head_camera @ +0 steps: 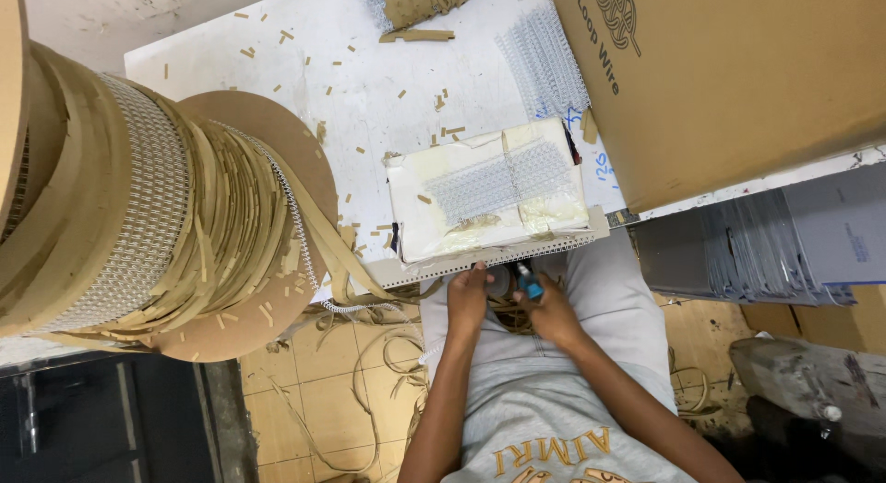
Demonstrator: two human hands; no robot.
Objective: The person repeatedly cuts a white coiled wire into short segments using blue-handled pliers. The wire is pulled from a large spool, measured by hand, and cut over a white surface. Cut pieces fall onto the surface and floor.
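A seated person's left hand (467,294) pinches a thin white wire strand at the white table's edge (434,266), while the right hand (544,308) grips a small blue-handled cutting tool (529,282). With the blades so near the fingers, a slip could nick them, and the curling paper strips (369,372) underfoot could snag. A large brown cardboard carton (738,77) with dark lettering sits upper right; blue handwriting marks the tabletop beside it.

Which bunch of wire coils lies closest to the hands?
The coils on the cream pad, just above both hands; the other bunch lies farther up the table beside the box.
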